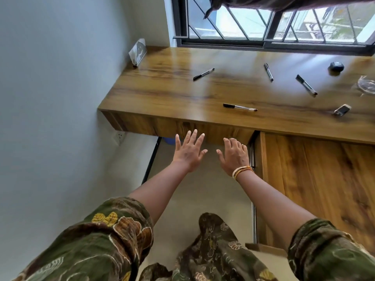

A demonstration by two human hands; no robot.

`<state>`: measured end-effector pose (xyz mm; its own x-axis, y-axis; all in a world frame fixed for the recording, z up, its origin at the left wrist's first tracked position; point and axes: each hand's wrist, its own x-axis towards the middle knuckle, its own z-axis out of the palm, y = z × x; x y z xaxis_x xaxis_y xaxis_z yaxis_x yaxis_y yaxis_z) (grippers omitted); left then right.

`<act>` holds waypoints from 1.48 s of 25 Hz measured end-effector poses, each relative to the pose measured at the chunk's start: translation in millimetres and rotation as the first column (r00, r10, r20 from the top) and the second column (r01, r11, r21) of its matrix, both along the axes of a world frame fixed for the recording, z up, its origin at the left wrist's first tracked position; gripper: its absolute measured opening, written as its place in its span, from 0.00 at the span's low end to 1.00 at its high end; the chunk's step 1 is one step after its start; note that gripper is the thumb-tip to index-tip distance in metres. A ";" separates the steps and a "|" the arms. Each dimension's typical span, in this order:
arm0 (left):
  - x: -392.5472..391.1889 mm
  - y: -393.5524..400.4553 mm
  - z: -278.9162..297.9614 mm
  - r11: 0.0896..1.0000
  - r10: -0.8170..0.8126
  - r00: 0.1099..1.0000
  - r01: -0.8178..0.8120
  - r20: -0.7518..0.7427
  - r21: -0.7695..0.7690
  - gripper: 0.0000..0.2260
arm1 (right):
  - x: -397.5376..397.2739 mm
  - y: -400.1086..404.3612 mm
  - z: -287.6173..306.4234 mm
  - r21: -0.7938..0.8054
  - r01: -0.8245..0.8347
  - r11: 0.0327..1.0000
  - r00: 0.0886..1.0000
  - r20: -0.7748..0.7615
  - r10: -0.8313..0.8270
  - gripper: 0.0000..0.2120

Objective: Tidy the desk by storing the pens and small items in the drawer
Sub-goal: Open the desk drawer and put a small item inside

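Left hand and right hand spread, grip on nothing, at closed drawer, four pens scattered on counter

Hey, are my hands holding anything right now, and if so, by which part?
Nothing is held. Left hand and right hand are both open and empty, reaching toward the drawer front below the desk edge.

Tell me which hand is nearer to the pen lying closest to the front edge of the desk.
Right. The right hand reaches toward the drawer front just below the pen, almost under it. The left hand is open farther to the left.
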<state>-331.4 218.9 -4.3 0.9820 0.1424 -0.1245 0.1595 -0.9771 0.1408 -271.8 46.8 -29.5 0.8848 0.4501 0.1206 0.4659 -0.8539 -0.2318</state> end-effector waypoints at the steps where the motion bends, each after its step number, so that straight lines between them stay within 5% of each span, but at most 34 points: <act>1: 13.1 3.3 -1.1 1.000 -0.012 1.000 0.012 0.004 0.005 0.27 | 13.0 4.1 0.8 0.014 -0.011 1.000 1.000 0.021 0.011 0.23; 5: 92.4 8.6 4.2 0.999 -0.043 0.997 0.044 0.070 -0.016 0.26 | 75.0 14.0 7.4 0.126 -0.008 0.992 0.992 0.130 -0.008 0.16; 11: 209.4 -34.6 24.1 0.978 -0.074 0.984 0.103 0.161 -0.183 0.23 | 160.5 -30.0 19.2 0.218 0.232 0.948 0.940 0.201 -0.276 0.10; 17: 292.3 -83.7 32.7 0.942 -0.229 0.973 0.227 0.020 -0.247 0.23 | 216.5 -91.7 28.6 0.200 0.464 0.863 0.857 0.145 -0.494 0.10; 21: 337.5 -132.8 31.8 0.924 -0.319 0.927 0.258 -0.197 -0.280 0.30 | 247.9 -128.1 28.1 0.150 0.677 0.720 0.712 0.112 -0.693 0.13; 25: 373.7 -165.4 33.7 0.933 -0.343 0.811 0.238 -0.474 -0.269 0.49 | 283.6 -163.0 27.7 0.190 0.868 0.459 0.460 0.042 -0.887 0.17; 30: 386.5 -177.5 22.3 0.938 -0.342 0.756 0.309 -0.558 -0.156 0.58 | 311.8 -193.6 21.1 0.244 0.950 0.194 0.208 -0.034 -0.977 0.24; 34: 393.9 -180.0 21.5 0.936 -0.341 0.746 0.324 -0.572 -0.136 0.58 | 322.9 -205.7 15.2 0.190 0.976 0.108 0.119 -0.043 -0.992 0.21; 37: 394.9 -180.4 23.1 0.937 -0.335 0.725 0.323 -0.601 -0.132 0.59 | 324.5 -217.3 11.3 0.180 0.975 0.128 0.132 -0.012 -0.991 0.16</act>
